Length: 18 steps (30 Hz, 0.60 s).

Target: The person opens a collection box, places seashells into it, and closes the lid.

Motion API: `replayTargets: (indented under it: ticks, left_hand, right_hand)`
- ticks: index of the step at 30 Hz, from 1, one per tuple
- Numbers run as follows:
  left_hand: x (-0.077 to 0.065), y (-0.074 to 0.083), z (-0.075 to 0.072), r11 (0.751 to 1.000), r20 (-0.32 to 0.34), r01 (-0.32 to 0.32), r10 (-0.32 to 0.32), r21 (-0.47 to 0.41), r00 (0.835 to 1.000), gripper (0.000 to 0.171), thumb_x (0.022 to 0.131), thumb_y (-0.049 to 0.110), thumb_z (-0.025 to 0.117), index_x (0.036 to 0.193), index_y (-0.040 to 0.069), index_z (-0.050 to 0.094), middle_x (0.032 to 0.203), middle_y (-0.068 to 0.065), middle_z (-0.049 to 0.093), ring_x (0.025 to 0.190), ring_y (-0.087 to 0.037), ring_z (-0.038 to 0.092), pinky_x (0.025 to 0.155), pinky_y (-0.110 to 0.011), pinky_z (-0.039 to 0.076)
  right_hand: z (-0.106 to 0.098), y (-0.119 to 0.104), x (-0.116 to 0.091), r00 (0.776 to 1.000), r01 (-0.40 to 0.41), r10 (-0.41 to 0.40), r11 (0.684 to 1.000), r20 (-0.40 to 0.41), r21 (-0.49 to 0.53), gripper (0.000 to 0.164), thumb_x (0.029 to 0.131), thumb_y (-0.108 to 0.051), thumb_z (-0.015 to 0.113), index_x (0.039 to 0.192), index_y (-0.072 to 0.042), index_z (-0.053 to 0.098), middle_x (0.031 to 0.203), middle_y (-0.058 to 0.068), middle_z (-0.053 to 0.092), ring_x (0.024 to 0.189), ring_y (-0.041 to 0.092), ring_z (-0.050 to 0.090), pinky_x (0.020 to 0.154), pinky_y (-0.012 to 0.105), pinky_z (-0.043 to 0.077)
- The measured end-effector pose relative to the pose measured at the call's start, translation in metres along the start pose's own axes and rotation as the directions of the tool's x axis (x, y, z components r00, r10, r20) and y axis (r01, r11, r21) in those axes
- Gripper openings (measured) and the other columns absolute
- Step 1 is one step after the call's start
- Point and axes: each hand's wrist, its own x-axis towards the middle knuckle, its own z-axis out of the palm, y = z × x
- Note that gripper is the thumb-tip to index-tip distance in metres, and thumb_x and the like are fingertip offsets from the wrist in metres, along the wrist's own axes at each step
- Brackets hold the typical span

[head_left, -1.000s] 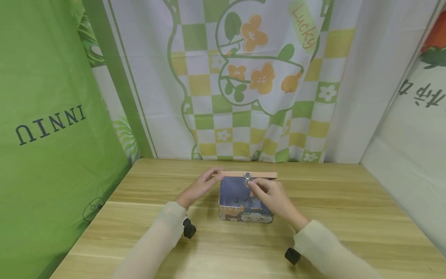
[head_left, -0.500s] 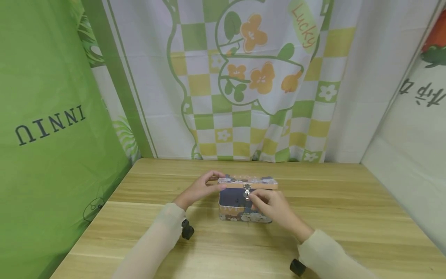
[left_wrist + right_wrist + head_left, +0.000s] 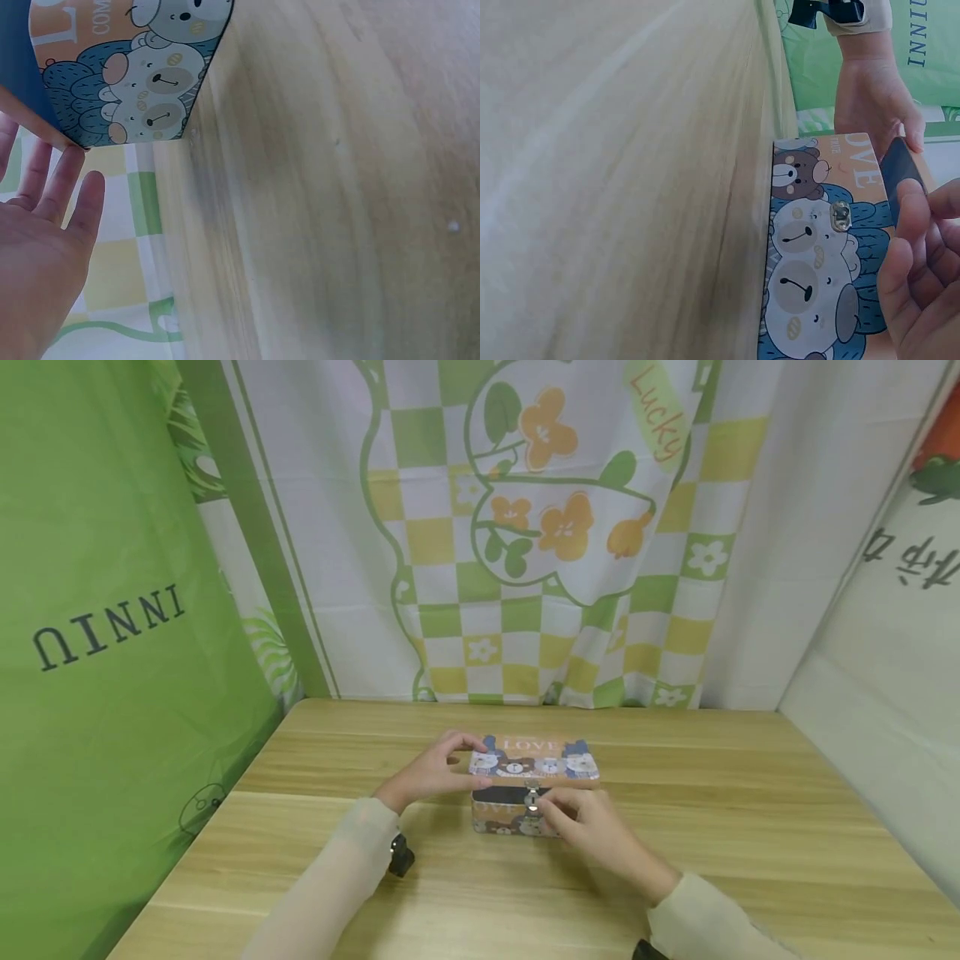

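A small hinged tin box (image 3: 498, 819) printed with bears stands on the table, its lid (image 3: 536, 747) tilted down with a dark gap left at the front. My left hand (image 3: 429, 770) holds the lid's left end between thumb and fingers. At the front middle, my right hand (image 3: 597, 827) pinches the metal clasp (image 3: 532, 797) that hangs from the lid. In the right wrist view, a metal catch (image 3: 841, 217) shows on the box's front wall, below the lid edge. Bear prints cover the box side (image 3: 150, 97) in the left wrist view. The inside is mostly hidden.
The wooden table (image 3: 750, 827) runs out to both sides of the box. Behind it hangs a checked curtain (image 3: 517, 635). A green cloth (image 3: 120, 735) closes off the left, and a white cloth (image 3: 877, 693) the right.
The lid has swung from standing upright to nearly down, so its LOVE print now shows. Both hands have moved down and forward with it, keeping the lid and clasp.
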Motion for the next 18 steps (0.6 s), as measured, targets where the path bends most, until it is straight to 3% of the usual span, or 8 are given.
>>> replayTargets:
  ticks: [7, 18]
  left_hand:
    - [-0.0023, 0.0014, 0.0039, 0.998, 0.022, -0.011, 0.01, 0.055, 1.0, 0.051, 0.083, 0.035, 0.083, 0.124, 0.02, 0.057, 0.151, -0.007, 0.035, 0.135, -0.025, 0.04, 0.11, -0.05, 0.036]
    - [-0.0021, -0.0028, 0.0071, 0.993, 0.058, -0.021, 0.015, 0.114, 0.998, 0.059, 0.078, 0.037, 0.088, 0.125, 0.023, 0.056, 0.141, -0.005, 0.036, 0.133, -0.027, 0.037, 0.108, -0.061, 0.033]
  right_hand:
    - [0.0035, 0.0024, -0.0058, 0.998, -0.033, 0.034, 0.999, 0.051, -0.004, 0.026, 0.103, -0.027, 0.059, 0.092, -0.008, 0.074, 0.067, -0.009, 0.061, 0.049, 0.004, 0.05, 0.041, 0.022, 0.043]
    - [0.0096, 0.0065, -0.0103, 0.992, -0.069, 0.067, 0.998, 0.108, 0.01, 0.027, 0.103, -0.026, 0.059, 0.095, -0.007, 0.076, 0.066, -0.005, 0.064, 0.052, 0.006, 0.056, 0.048, 0.026, 0.052]
